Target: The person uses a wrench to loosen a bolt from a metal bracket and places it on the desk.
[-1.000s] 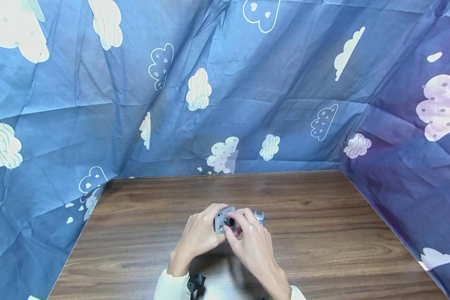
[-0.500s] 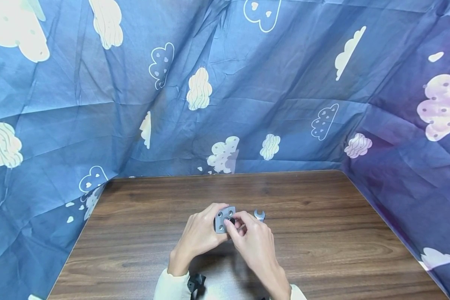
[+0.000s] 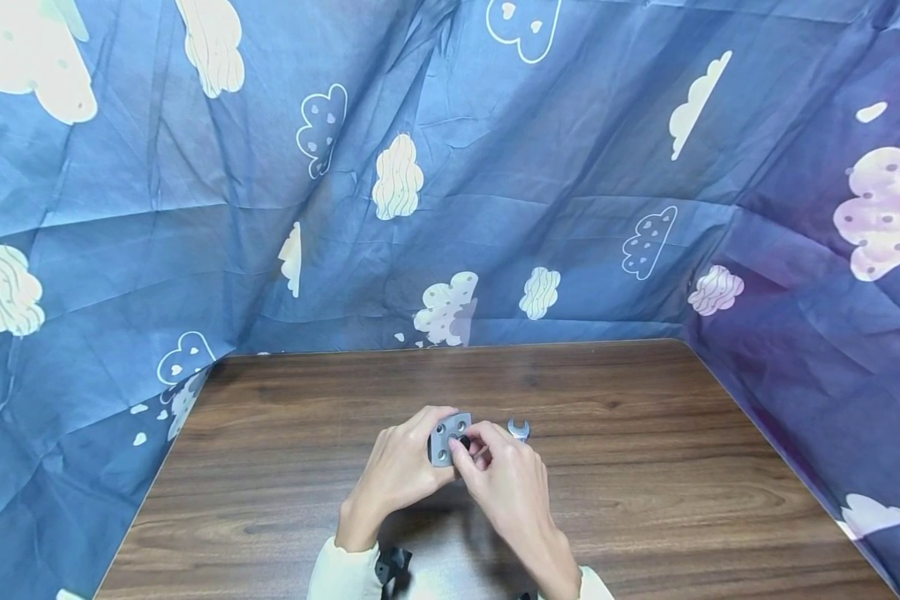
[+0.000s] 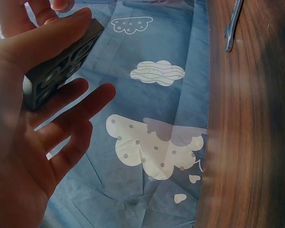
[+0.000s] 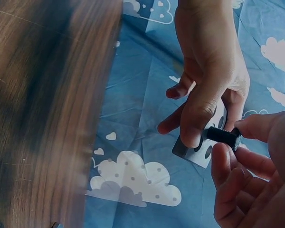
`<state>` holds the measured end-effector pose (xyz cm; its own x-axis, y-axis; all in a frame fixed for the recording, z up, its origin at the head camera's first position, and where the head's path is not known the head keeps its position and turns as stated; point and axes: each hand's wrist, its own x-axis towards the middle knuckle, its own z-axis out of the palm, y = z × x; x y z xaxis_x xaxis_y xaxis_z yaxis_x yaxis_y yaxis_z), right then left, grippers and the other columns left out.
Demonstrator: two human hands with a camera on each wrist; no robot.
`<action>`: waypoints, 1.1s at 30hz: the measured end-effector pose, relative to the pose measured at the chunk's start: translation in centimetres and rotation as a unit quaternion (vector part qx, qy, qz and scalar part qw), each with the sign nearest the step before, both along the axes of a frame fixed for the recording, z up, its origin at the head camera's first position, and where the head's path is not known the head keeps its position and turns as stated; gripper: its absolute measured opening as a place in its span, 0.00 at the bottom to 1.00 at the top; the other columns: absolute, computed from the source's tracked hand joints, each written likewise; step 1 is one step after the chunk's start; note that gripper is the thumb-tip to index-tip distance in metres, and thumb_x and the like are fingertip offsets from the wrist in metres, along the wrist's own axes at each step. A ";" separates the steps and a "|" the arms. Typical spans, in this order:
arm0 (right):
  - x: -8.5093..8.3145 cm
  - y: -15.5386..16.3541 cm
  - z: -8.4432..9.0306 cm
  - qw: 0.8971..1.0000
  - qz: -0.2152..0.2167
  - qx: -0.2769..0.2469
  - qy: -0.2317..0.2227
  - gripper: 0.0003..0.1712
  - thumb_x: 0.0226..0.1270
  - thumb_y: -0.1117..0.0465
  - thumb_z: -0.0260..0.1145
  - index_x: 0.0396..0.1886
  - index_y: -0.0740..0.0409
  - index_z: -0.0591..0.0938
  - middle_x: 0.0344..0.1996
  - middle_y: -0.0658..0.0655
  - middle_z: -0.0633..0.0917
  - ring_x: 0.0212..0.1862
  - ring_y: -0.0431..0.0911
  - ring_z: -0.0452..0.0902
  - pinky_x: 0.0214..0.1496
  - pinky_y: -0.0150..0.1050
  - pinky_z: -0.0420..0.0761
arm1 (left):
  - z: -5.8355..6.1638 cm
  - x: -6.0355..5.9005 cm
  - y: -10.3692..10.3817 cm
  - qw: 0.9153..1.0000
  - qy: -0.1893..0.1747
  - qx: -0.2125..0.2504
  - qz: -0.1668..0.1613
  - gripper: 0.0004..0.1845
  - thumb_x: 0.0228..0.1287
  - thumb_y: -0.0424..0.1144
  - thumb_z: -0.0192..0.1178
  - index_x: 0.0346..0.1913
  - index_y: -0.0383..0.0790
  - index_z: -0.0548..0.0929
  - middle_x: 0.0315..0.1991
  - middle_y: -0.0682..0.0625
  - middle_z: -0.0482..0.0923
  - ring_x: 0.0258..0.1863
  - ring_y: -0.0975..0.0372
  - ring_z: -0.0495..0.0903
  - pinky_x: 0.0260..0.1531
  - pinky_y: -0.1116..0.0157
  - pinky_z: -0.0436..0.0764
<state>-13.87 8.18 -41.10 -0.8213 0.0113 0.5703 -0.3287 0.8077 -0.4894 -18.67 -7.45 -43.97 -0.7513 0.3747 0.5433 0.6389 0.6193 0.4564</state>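
Note:
My left hand grips a grey metal block with several round holes in its face, held above the table. In the left wrist view the thumb lies along one side of the block, with fingers on the other side. A black bolt is pinched by its head between the thumb and fingers of my right hand. Its shank meets the block's face around the middle hole; how deep it sits cannot be seen. The right fingers partly cover the bolt in the head view.
An open-end wrench lies on the wooden table just beyond my right hand. A blue cloth with white clouds hangs behind the table and along its sides. A black device sits at the left cuff.
The right thumb and fingers have shifted round the bolt head, and the hand has drawn slightly right, uncovering more of the block's face. The left hand and block have stayed nearly still.

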 end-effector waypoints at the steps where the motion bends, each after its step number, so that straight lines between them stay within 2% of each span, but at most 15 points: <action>1: 0.0 0.0 0.0 1.000 0.001 0.000 0.001 0.08 0.54 0.57 0.76 0.33 0.50 0.85 0.23 0.42 0.81 0.23 0.30 0.75 0.25 0.31 0.73 | 0.0 0.0 0.0 1.000 0.001 0.000 0.000 0.33 0.43 0.52 0.76 0.57 0.50 0.79 0.46 0.58 0.84 0.31 0.69 0.80 0.29 0.68 0.79; 9: 0.1 0.0 0.0 1.000 0.003 0.003 0.013 0.09 0.53 0.58 0.76 0.33 0.49 0.85 0.24 0.42 0.81 0.23 0.30 0.73 0.24 0.29 0.71 | -0.1 0.0 0.0 1.000 0.006 0.000 0.004 0.34 0.43 0.51 0.75 0.57 0.51 0.79 0.47 0.58 0.84 0.32 0.67 0.82 0.31 0.66 0.80; 17: 0.2 0.0 0.1 1.000 0.006 0.004 0.018 0.09 0.53 0.58 0.76 0.35 0.47 0.86 0.24 0.39 0.79 0.22 0.30 0.71 0.23 0.28 0.69 | 0.0 0.0 0.1 1.000 0.007 -0.002 0.003 0.34 0.42 0.50 0.75 0.57 0.50 0.79 0.47 0.58 0.84 0.30 0.68 0.80 0.28 0.68 0.79; 28: 0.3 0.1 -0.1 0.999 0.020 0.014 0.042 0.11 0.51 0.60 0.76 0.36 0.50 0.86 0.26 0.43 0.80 0.22 0.30 0.71 0.22 0.27 0.68 | 0.0 0.0 0.0 1.000 0.007 0.000 -0.001 0.34 0.43 0.50 0.75 0.57 0.49 0.79 0.47 0.57 0.84 0.30 0.69 0.80 0.28 0.69 0.78; 33: 0.3 0.1 0.0 0.999 0.018 0.012 0.033 0.12 0.50 0.61 0.76 0.36 0.48 0.87 0.27 0.41 0.80 0.23 0.30 0.72 0.22 0.27 0.68 | 0.0 0.0 0.0 1.000 0.011 -0.002 -0.002 0.33 0.43 0.49 0.75 0.57 0.49 0.79 0.47 0.57 0.84 0.29 0.68 0.80 0.27 0.70 0.78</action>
